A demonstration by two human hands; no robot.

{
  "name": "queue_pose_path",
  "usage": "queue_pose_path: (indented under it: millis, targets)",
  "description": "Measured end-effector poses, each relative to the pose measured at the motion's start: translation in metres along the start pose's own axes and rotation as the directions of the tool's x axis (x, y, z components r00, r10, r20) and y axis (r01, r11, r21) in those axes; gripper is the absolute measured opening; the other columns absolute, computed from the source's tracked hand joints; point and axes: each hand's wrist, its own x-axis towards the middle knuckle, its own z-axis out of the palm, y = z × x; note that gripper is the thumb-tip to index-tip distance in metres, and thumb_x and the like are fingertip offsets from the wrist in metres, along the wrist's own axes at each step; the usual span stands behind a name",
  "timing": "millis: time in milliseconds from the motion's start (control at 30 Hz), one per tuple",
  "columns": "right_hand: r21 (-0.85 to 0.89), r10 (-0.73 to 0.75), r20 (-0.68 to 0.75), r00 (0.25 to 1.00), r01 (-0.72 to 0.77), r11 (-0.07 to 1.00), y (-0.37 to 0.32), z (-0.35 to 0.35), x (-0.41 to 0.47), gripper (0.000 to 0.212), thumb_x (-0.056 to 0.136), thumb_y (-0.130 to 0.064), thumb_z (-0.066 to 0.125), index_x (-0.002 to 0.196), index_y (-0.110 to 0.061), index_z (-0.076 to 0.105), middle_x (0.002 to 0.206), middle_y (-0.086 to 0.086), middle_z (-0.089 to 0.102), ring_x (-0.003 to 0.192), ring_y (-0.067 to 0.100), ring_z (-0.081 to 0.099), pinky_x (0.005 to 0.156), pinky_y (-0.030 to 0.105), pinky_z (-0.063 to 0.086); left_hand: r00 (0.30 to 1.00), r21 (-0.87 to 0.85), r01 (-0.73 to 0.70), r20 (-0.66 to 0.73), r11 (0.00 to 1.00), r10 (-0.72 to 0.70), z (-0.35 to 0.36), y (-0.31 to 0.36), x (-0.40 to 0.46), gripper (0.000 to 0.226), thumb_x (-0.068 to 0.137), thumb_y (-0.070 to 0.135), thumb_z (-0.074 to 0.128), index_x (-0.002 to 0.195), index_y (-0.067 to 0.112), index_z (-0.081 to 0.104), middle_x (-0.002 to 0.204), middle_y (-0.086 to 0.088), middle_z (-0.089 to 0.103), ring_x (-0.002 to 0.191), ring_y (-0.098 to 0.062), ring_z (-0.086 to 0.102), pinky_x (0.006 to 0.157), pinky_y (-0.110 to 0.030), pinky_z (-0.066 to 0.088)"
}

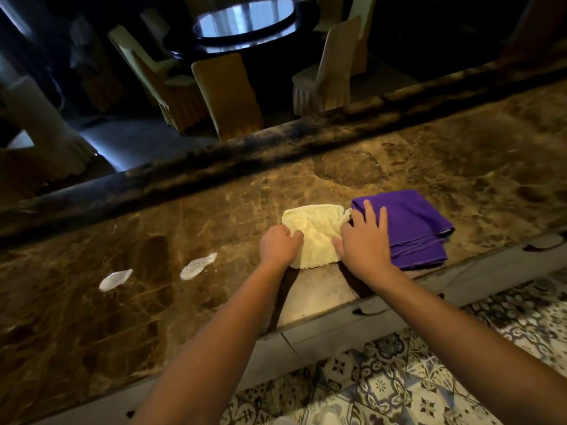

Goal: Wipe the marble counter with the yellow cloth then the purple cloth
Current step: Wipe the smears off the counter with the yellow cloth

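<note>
- The brown marble table (429,154) ran from near left to far right, with a dark raised ledge along its far edge.
- Beyond it stood a round dark dining table (245,23) ringed by covered chairs (227,96).
- Patterned floor tiles (399,378) showed at the near right.
- The purple cloth (414,228) lay folded on the table, just right of the yellow cloth.
- The yellow cloth (316,234) lay folded near the table's near edge, touching the purple one.
- The right hand (365,240) lay flat, its grip spread apart, fingers on the purple cloth and thumb on the yellow.
- The left hand (279,245) had its grip curled onto the yellow cloth's left edge.
- Two white smears (198,265) sat further left.
</note>
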Motion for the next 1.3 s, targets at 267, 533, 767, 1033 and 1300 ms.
queue_pose_path:
  millis: [267,533,767,1033,1300]
  targets:
    - [0.227,-0.001,-0.101,0.995,0.024,0.974,-0.005,-0.001,-0.01,0.03,0.098,-0.042,0.054,0.101,-0.019,0.073,0.092,0.004,0.076,0.093,0.028,0.064,0.085,0.042,0.037,0.99,-0.636,0.144,0.093,0.758,-0.11,-0.019,0.002,-0.024,0.015,0.091,0.022,0.061,0.081,0.01,0.061,0.086,-0.012,0.058,0.082,-0.025,0.053,0.071,-0.04,0.046]
    - [0.888,0.125,0.107,0.986,-0.151,0.434,-0.02,-0.03,-0.032,0.037,0.096,-0.043,0.064,0.121,-0.016,0.063,0.111,0.003,0.07,0.096,0.021,0.066,0.076,0.035,0.053,0.99,-0.929,0.139,0.134,0.342,-0.036,-0.051,-0.008,-0.061,0.014,0.092,0.016,0.062,0.087,0.008,0.073,0.088,-0.01,0.07,0.091,-0.026,0.062,0.09,-0.043,0.048]
    - [0.826,-0.438,0.483,0.758,-0.56,-0.059,-0.049,-0.025,-0.042,0.088,0.074,-0.087,0.054,0.121,-0.014,0.073,0.124,0.026,0.068,0.112,0.037,0.066,0.098,0.048,0.05,0.993,-0.967,0.07,0.092,0.243,0.078,-0.086,-0.014,-0.096,0.021,0.075,0.022,0.065,0.093,0.014,0.073,0.1,-0.011,0.069,0.101,-0.029,0.062,0.091,-0.042,0.049]
    - [0.728,-0.633,0.347,0.692,-0.624,-0.283,-0.109,-0.051,-0.065,0.067,0.075,-0.061,0.073,0.123,-0.015,0.071,0.118,0.015,0.076,0.103,0.027,0.075,0.081,0.04,0.063,0.991,-0.97,-0.064,-0.035,0.233,0.128,-0.137,-0.061,-0.139,0.043,0.067,0.033,0.062,0.105,0.016,0.075,0.096,-0.005,0.073,0.091,-0.021,0.069,0.079,-0.038,0.055]
    - [0.934,-0.476,0.217,0.852,-0.324,-0.153,-0.169,-0.109,-0.087,0.018,0.097,-0.029,0.06,0.096,-0.016,0.073,0.089,-0.007,0.082,0.085,0.005,0.077,0.069,0.016,0.058,0.992,-0.995,-0.085,-0.08,0.046,0.095,-0.181,-0.139,-0.156,0.032,0.071,0.023,0.069,0.1,0.012,0.076,0.096,-0.007,0.075,0.09,-0.019,0.074,0.075,-0.033,0.061]
